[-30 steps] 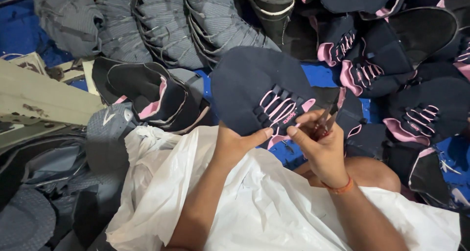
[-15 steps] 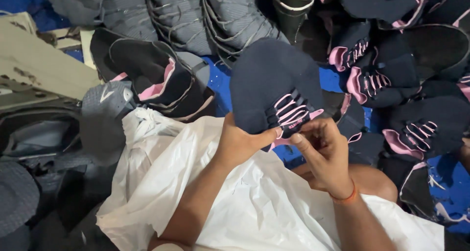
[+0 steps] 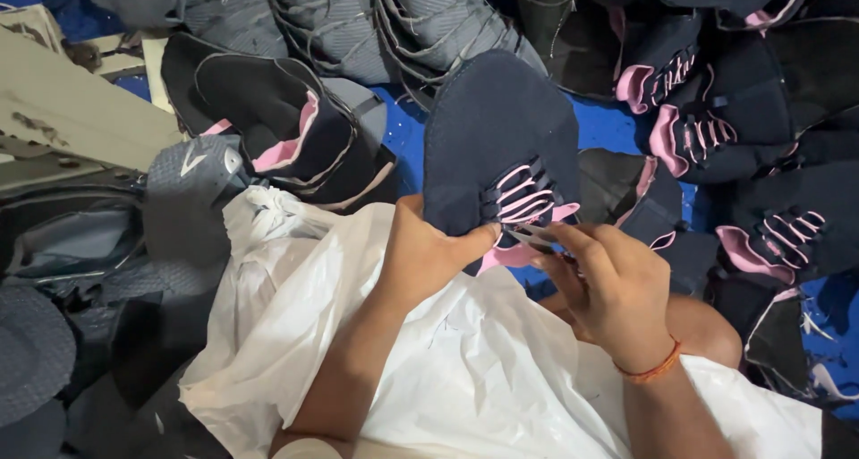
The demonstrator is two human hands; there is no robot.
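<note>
My left hand [image 3: 425, 258] grips the lower edge of a dark navy shoe upper [image 3: 497, 128] with pink lacing [image 3: 528, 199], holding it up over my lap. My right hand [image 3: 608, 289] pinches a small thin tool [image 3: 530, 235] at the pink laces, fingers closed around it; an orange thread band circles that wrist. A white plastic sheet [image 3: 447, 369] covers my lap beneath both forearms.
Piles of navy-and-pink shoe uppers [image 3: 716, 128] lie to the right and far side on a blue surface [image 3: 403, 128]. Grey uppers [image 3: 358, 21] are stacked at the top. More dark uppers [image 3: 277, 119] and grey pieces [image 3: 80, 244] lie left.
The view has shifted and the upper now sits more upright. My right hand has moved in closer to the pink laces with the tool.
</note>
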